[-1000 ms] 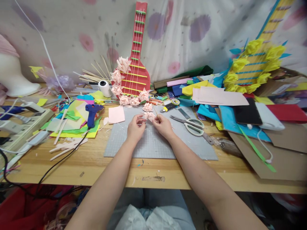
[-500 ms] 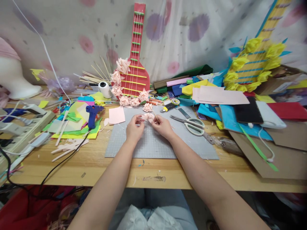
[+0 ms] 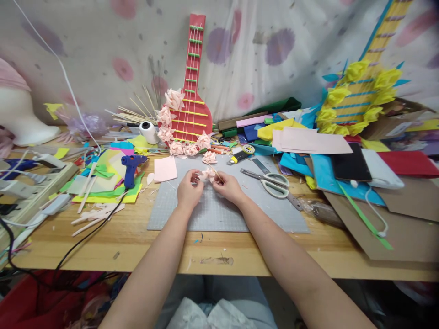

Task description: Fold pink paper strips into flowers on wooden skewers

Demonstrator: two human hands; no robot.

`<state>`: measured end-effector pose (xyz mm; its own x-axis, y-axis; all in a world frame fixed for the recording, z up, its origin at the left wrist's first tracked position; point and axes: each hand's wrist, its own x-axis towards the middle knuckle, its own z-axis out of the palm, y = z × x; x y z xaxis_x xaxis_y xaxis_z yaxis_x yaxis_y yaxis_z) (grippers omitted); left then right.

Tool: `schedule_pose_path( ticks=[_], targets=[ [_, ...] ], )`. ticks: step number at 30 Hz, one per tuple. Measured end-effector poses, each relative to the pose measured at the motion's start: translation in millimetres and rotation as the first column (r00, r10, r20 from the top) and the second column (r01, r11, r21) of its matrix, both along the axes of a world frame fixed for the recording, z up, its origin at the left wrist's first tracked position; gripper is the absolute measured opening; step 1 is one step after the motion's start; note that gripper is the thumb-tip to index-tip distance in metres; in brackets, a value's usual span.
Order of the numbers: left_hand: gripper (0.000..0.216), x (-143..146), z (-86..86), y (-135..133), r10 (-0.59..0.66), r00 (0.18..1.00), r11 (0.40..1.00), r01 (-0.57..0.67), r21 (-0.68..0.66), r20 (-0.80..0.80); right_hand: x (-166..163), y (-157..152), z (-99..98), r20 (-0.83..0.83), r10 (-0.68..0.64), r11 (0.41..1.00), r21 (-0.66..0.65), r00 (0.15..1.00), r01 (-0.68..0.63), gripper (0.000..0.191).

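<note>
Both hands meet over the far middle of the grey mat [image 3: 226, 210], working a small pink flower [image 3: 206, 174] set on a thin stick [image 3: 215, 171]. The left hand [image 3: 190, 188] pinches the petals between thumb and fingertips. The right hand [image 3: 229, 186] is closed on the stick at the flower's base. It looks like the shaping step, with petals gathered at the stem. The next move would call for a firm pinch so the folds don't spring open. Counting from the hands: one flower held, one spare bloom [image 3: 209, 157] at 12 o'clock, about six along the red guitar [image 3: 192, 91] behind it, one pink square [image 3: 165, 168] at 10, one glue gun [image 3: 129, 168] at 9, one scissors [image 3: 270, 181] at 3.
</note>
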<state>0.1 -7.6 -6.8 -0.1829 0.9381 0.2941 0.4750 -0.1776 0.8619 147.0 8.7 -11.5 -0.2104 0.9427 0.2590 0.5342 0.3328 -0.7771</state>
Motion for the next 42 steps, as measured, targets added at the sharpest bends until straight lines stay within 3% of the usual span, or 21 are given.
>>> schedule_pose_path(
  ticks=[6,13,18,22,27,34,42],
  targets=[
    [0.023,3,-2.8,2,-0.022,0.974,0.999,0.030,-0.033,0.225,-3,-2,1.8,0.029,0.015,1.000,-0.016,0.999,-0.014,0.007],
    [0.052,11,5.2,7,0.124,0.817,0.975,0.007,-0.224,0.564,-4,-6,7.2,0.031,-0.049,0.997,0.055,0.998,0.047,0.020],
    [0.044,13,16.2,6,0.200,0.749,0.951,0.007,-0.310,0.631,-6,-8,9.3,0.065,-0.054,0.990,0.135,0.996,0.045,0.027],
    [0.034,11,15.7,7,0.190,0.729,0.956,0.015,-0.294,0.657,-6,-6,7.0,0.063,-0.071,0.992,0.113,0.995,0.064,0.022],
    [0.032,10,10.6,6,0.114,0.750,0.974,0.045,-0.221,0.651,-2,-3,1.3,0.032,-0.090,0.993,0.080,0.995,0.087,0.012],
    [0.037,9,1.7,7,-0.049,0.837,0.991,0.110,-0.080,0.545,-3,-2,3.5,-0.021,-0.089,0.996,0.023,0.996,0.090,0.012],
    [0.029,3,-3.9,6,-0.172,0.964,0.984,0.158,0.081,0.202,-3,0,4.2,-0.075,-0.144,0.990,-0.008,0.987,0.143,0.015]
  ],
)
